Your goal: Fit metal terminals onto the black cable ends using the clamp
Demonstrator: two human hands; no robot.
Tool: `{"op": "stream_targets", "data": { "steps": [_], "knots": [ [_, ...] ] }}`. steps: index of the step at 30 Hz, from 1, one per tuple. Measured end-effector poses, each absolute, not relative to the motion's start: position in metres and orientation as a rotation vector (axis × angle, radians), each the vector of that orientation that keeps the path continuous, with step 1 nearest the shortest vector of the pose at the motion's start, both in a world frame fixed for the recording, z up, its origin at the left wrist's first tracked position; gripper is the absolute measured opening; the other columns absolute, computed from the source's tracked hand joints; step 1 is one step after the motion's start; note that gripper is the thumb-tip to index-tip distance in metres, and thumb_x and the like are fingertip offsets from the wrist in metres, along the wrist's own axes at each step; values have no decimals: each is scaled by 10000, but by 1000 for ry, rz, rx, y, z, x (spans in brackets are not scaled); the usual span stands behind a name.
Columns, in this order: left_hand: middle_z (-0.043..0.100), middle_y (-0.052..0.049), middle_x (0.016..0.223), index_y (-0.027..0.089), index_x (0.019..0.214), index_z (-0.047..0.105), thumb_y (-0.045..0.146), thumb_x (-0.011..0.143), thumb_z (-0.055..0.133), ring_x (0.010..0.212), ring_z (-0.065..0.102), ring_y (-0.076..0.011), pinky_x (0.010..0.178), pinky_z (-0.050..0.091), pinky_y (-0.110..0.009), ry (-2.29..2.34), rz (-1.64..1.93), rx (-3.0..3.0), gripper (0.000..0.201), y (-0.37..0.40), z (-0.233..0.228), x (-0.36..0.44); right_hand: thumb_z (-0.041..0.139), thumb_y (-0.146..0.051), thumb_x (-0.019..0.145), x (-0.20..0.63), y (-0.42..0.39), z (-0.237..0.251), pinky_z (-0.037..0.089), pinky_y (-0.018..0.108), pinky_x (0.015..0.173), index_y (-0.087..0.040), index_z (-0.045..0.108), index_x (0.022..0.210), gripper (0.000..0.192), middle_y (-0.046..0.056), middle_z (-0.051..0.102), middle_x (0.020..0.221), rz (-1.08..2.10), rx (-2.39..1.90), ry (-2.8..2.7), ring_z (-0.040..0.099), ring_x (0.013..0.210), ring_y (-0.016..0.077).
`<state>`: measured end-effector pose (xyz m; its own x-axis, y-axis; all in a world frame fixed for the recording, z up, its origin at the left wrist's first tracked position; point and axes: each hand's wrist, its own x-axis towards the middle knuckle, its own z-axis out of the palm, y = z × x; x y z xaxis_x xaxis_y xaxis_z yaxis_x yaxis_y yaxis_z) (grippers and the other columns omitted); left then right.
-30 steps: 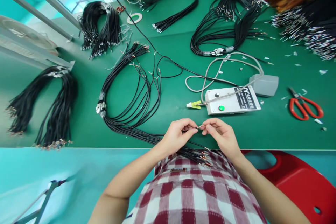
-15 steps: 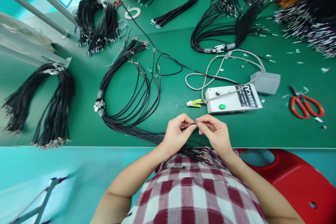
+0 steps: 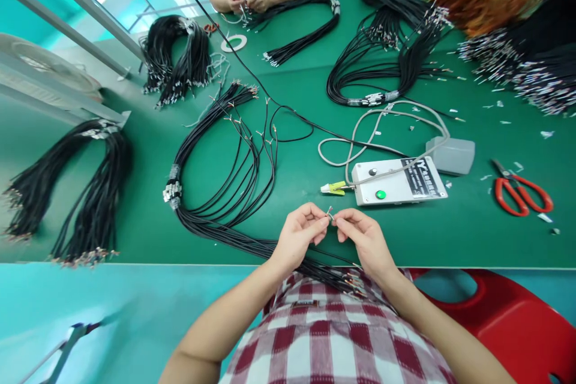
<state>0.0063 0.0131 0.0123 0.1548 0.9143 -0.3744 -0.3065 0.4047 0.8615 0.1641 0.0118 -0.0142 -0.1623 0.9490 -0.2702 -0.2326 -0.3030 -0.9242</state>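
Hands, left (image 3: 297,235) and right (image 3: 362,239), both pinched on thin black wire's (image 3: 330,214) bare metal tip.

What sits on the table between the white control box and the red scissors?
In the head view, only bare green table and a few small white scraps lie between the white control box and the red scissors.

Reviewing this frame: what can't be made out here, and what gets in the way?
- Head view: the wire end pinched between the left hand and right hand is too small to read, partly covered by fingertips.
- Label print on the white control box: too small.
- Co-worker's hands: their work is too small, and the person is cut off by the top edge.
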Motion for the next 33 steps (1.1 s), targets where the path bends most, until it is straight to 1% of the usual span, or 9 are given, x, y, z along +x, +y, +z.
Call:
{"op": "stream_targets", "data": {
  "steps": [3, 6, 11, 16, 19, 23, 26, 29, 33],
  "knots": [
    [542, 32, 593, 141, 769, 563, 416, 732, 826, 467, 419, -49, 469, 260, -199, 1074, 993, 712, 382, 14, 11, 6, 679, -467, 860, 166, 12, -11, 500, 299, 648, -225, 706, 953, 260, 16, 677, 783, 1551, -1155, -1044, 562, 619, 133],
    [530, 41, 581, 141, 771, 565, 432, 717, 836, 467, 426, -50, 468, 280, -195, 1079, 988, 736, 401, 13, 10, 7, 684, -479, 853, 162, 16, -6, 499, 290, 631, -229, 699, 1007, 294, 21, 673, 823, 1516, -1146, -1134, 560, 627, 130],
    [515, 52, 559, 148, 756, 542, 429, 721, 834, 466, 422, -49, 468, 287, -191, 1086, 998, 750, 407, 10, 7, 9, 755, -409, 799, 149, 21, -8, 450, 252, 540, -219, 693, 811, 200, 12, 639, 875, 1499, -1110, -1034, 500, 581, 91],
    [537, 40, 598, 148, 770, 548, 421, 735, 824, 482, 425, -51, 480, 290, -202, 1076, 1046, 702, 390, 8, 5, 10, 758, -403, 788, 145, 20, -12, 432, 265, 555, -234, 727, 815, 175, 19, 683, 916, 1623, -1091, -910, 442, 574, 90],
    [514, 45, 605, 146, 762, 557, 403, 739, 821, 490, 419, -50, 485, 287, -206, 1058, 1068, 683, 369, 7, 4, 10, 779, -381, 745, 145, 18, -13, 385, 254, 545, -224, 731, 781, 168, 8, 670, 831, 1703, -1087, -773, 410, 582, 91],
    [516, 39, 611, 144, 755, 565, 379, 747, 813, 499, 414, -53, 489, 280, -209, 1048, 1069, 656, 342, 6, 3, 10, 784, -331, 703, 141, 17, -13, 316, 245, 514, -212, 733, 759, 141, -49, 505, 582, 1850, -1055, -558, 341, 537, 85],
    [521, 35, 602, 143, 749, 562, 373, 748, 811, 498, 414, -55, 492, 272, -211, 1046, 1063, 638, 339, 6, 3, 10, 793, -322, 677, 139, 17, -13, 285, 244, 503, -206, 739, 754, 150, -56, 498, 567, 1869, -1048, -480, 319, 514, 73],
    [532, 29, 604, 142, 749, 554, 369, 753, 807, 494, 413, -53, 489, 248, -212, 1048, 1065, 610, 339, 6, 5, 8, 785, -322, 698, 139, 14, -15, 276, 245, 505, -207, 745, 760, 136, -50, 515, 567, 1779, -1090, -539, 351, 513, 75],
    [553, 18, 626, 138, 753, 558, 364, 756, 803, 484, 408, -48, 482, 221, -218, 1056, 1071, 597, 333, 8, 9, 5, 751, -353, 758, 142, 11, -16, 339, 255, 527, -214, 736, 809, 149, -41, 538, 573, 1674, -1147, -684, 428, 531, 99]
  ]
}}
